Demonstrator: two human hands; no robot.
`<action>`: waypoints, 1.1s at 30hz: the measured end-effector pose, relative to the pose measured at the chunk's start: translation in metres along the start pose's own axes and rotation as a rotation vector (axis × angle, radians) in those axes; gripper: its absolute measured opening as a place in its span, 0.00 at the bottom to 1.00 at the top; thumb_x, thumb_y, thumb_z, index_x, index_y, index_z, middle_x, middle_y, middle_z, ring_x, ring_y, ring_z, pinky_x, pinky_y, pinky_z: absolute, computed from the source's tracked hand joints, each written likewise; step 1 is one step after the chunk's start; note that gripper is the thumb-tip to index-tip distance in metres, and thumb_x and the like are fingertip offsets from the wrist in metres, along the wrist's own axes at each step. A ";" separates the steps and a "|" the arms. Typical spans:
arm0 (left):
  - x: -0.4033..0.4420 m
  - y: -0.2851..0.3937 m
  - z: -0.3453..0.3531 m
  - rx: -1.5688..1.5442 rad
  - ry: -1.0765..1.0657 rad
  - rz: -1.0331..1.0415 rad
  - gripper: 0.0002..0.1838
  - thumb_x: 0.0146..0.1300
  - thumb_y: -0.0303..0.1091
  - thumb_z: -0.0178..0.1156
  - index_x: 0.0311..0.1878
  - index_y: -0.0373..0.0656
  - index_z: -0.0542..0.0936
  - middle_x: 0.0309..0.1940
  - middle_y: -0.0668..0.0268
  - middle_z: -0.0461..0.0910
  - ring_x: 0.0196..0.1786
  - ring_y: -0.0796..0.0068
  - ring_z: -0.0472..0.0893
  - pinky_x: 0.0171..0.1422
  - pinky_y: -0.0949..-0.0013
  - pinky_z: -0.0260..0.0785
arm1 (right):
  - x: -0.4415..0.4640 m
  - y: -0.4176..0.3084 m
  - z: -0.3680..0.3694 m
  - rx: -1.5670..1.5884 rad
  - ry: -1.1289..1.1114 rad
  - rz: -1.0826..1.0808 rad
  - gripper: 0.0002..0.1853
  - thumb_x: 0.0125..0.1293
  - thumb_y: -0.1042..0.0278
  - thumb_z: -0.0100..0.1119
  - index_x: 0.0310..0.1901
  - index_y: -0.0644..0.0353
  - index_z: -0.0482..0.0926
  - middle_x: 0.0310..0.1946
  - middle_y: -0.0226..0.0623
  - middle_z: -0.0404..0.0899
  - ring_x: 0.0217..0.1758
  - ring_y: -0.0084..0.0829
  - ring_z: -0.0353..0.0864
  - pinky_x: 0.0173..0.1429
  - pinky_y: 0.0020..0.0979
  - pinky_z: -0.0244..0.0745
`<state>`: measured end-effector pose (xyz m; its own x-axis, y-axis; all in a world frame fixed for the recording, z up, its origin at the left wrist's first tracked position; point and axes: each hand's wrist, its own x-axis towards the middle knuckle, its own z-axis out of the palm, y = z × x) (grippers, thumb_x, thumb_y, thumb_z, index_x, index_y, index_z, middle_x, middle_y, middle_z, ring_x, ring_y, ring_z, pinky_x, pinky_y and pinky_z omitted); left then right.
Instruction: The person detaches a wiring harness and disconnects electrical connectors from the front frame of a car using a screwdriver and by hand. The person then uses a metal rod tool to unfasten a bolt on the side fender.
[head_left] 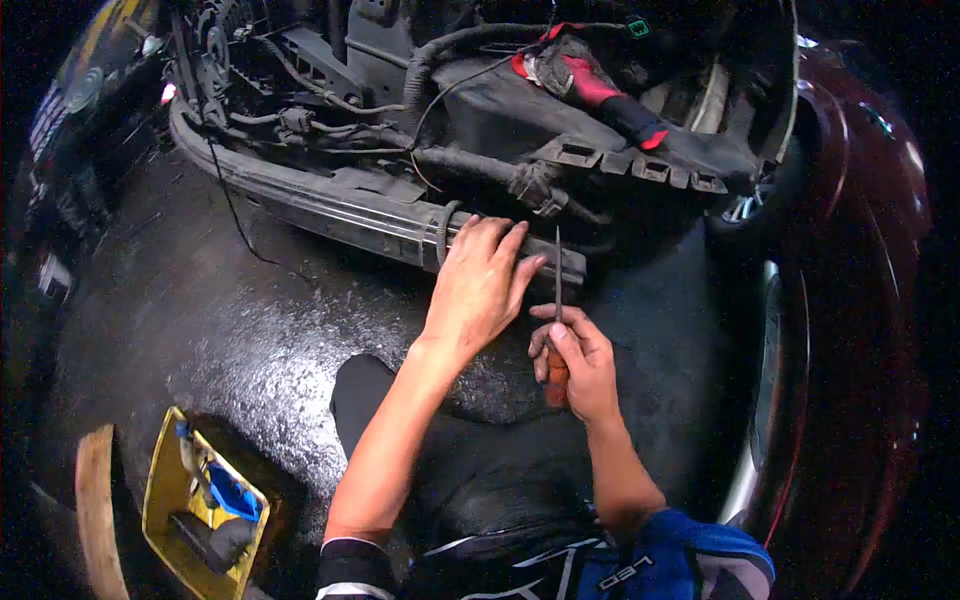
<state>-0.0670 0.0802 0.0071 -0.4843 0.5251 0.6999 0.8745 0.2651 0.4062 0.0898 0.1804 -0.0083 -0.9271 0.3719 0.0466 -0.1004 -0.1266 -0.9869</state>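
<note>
My left hand (pixel 478 275) lies on the right part of the front bumper beam (pixel 340 215), its fingers stretched over the top edge near a corrugated hose. My right hand (pixel 580 360) is closed around a screwdriver (pixel 557 375) with a worn reddish handle. Its thin shaft points upward, and the tip stands just past the beam's right end; whether it touches anything I cannot tell. Behind the beam run dusty hoses and a wiring connector (pixel 538 188).
A red and black work glove (pixel 590 80) lies on the dark plastic part above. At lower left are a yellow container (pixel 165 470) with tools inside and a wooden piece (pixel 98 510). A dark red car panel (pixel 860 250) rises at right. The floor (pixel 260 340) looks wet.
</note>
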 end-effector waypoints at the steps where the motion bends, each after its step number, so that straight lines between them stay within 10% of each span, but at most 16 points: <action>1: 0.003 -0.002 0.006 0.068 -0.023 0.025 0.19 0.68 0.39 0.61 0.57 0.37 0.80 0.54 0.52 0.78 0.60 0.51 0.75 0.70 0.52 0.64 | 0.000 0.000 -0.002 -0.029 -0.014 -0.002 0.17 0.75 0.69 0.52 0.61 0.65 0.73 0.34 0.32 0.77 0.29 0.20 0.76 0.37 0.22 0.74; 7: 0.006 0.004 0.018 0.066 -0.039 -0.009 0.17 0.68 0.39 0.61 0.54 0.38 0.81 0.53 0.54 0.79 0.62 0.53 0.74 0.75 0.50 0.56 | -0.005 -0.010 -0.022 0.018 -0.177 0.002 0.27 0.72 0.75 0.55 0.71 0.65 0.65 0.42 0.31 0.74 0.40 0.20 0.75 0.46 0.23 0.75; 15: 0.007 0.008 0.024 0.090 0.021 -0.058 0.16 0.64 0.39 0.64 0.51 0.41 0.83 0.48 0.57 0.79 0.60 0.55 0.74 0.74 0.49 0.56 | -0.010 -0.032 -0.029 0.046 -0.248 0.152 0.30 0.77 0.71 0.48 0.77 0.59 0.55 0.30 0.33 0.77 0.29 0.24 0.79 0.36 0.28 0.79; 33: 0.014 -0.012 0.007 -0.188 -0.010 -0.064 0.16 0.68 0.36 0.60 0.55 0.39 0.82 0.51 0.53 0.79 0.58 0.51 0.76 0.70 0.49 0.60 | -0.026 -0.048 0.096 0.094 0.341 0.159 0.28 0.76 0.57 0.51 0.71 0.62 0.62 0.31 0.36 0.75 0.22 0.27 0.76 0.24 0.28 0.75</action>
<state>-0.0840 0.0903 0.0078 -0.5375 0.5205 0.6634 0.8208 0.1427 0.5531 0.0846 0.0887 0.0525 -0.7620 0.6232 -0.1761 -0.0121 -0.2855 -0.9583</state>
